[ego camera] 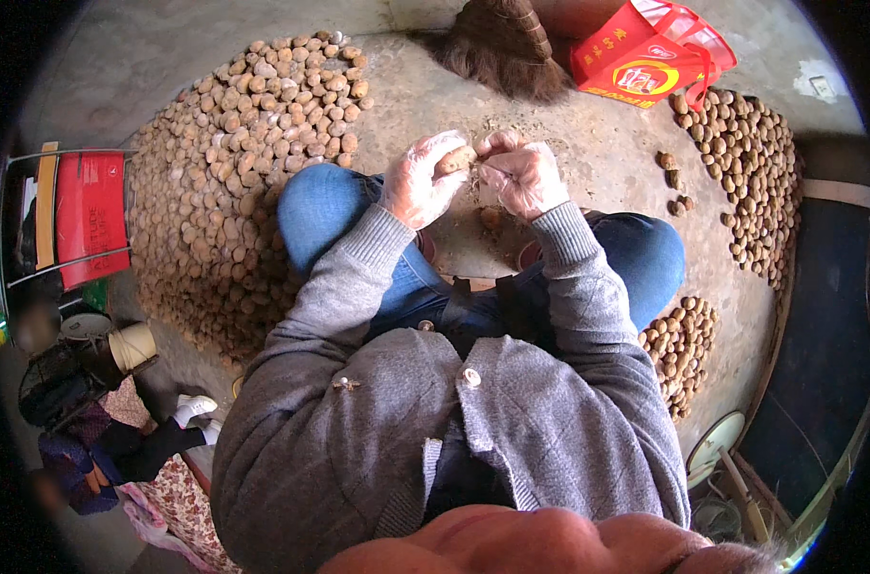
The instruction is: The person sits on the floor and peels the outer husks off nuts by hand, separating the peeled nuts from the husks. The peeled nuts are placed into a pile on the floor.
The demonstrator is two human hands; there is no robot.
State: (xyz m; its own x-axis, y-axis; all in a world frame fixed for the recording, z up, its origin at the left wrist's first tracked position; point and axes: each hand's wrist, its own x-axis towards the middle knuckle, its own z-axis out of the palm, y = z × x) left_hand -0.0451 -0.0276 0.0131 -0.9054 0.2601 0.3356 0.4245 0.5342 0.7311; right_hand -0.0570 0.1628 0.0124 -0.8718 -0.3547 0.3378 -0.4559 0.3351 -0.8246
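My left hand (422,179), in a thin clear plastic glove, is closed around a pale potato-like tuber (455,159), one end of which points to the right. Right beside that end is my right hand (525,176), gloved the same way, with its fingers curled in and pinched together. Whether something small is between those fingers cannot be told. Both hands are raised in front of my knees, above a concrete floor (399,93) strewn with small scraps. Below my right hand, another tuber (490,217) lies in shadow between my feet.
A large heap of tubers (212,165) spreads at my left. Smaller heaps lie at the far right (751,172) and by my right hip (683,344), with a few loose tubers (668,161) between. Ahead stand a broom (510,50) and a red bag (621,61). A person (155,445) sits behind left.
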